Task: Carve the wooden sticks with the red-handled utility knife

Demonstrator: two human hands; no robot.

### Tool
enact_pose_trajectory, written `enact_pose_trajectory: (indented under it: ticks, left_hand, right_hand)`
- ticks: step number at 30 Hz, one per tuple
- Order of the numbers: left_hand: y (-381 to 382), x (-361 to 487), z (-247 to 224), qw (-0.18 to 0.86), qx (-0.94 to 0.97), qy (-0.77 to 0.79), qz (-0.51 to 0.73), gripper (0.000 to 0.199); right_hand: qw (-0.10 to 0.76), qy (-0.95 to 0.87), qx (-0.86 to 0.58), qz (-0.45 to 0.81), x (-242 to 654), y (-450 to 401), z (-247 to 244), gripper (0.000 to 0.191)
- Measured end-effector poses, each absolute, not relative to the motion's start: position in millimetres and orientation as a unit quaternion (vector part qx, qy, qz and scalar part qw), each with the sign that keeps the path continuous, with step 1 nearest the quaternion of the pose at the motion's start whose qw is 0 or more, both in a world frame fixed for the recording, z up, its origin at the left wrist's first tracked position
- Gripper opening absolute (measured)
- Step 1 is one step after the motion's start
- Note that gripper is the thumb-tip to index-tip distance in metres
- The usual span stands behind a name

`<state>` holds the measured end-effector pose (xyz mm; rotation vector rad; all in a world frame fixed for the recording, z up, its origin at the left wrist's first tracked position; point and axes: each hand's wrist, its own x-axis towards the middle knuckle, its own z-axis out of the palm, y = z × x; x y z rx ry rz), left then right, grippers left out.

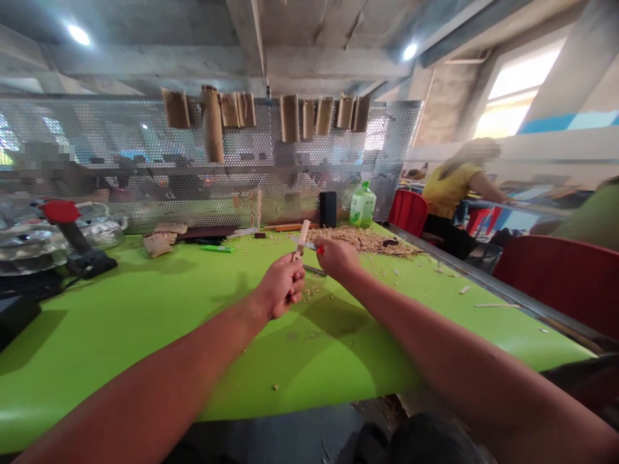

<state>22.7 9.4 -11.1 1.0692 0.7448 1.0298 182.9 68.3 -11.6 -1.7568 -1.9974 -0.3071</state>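
Slim wooden stick (304, 234) in left hand (282, 285)

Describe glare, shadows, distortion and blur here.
Head view: glare whitens the window and ceiling lights; head view: shadow darkens the green tabletop below the right hand; head view: wide-angle distortion seems to stretch the red chair at the right edge; head view: fine detail on the wooden stick looks soft.

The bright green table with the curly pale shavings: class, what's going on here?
At the bright green table, a person's left hand grips a pale, narrow wooden piece, its free end tilted upward. The right hand, close beside it, is closed around a small tool with a red part showing; whether that touches the wood is too small to tell. Pale, curly shavings lie heaped beyond, near a translucent green plastic bottle.
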Motion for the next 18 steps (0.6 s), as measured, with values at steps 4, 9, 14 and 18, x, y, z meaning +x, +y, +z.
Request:
enact_pose_trajectory:
  ticks: [4,9,14,18]
  left_hand:
    - [10,24,-12,0.640,0.493,0.353,0.472,0.009]
    - [10,26,-13,0.575,0.531,0.397,0.479,0.011]
    - [7,26,-11,0.571,0.538,0.397,0.476,0.010]
    - [8,26,-11,0.570,0.533,0.404,0.477,0.008]
  right_hand:
    - [0.199,-0.763,-0.603,-0.122,169,56,-12,0.029]
    - [0.182,-0.769,-0.594,-0.150,173,54,-9,0.026]
    - [0.182,-0.759,-0.606,-0.151,177,56,-8,0.026]
    - [0.164,-0.770,-0.597,-0.154,175,55,-8,0.026]
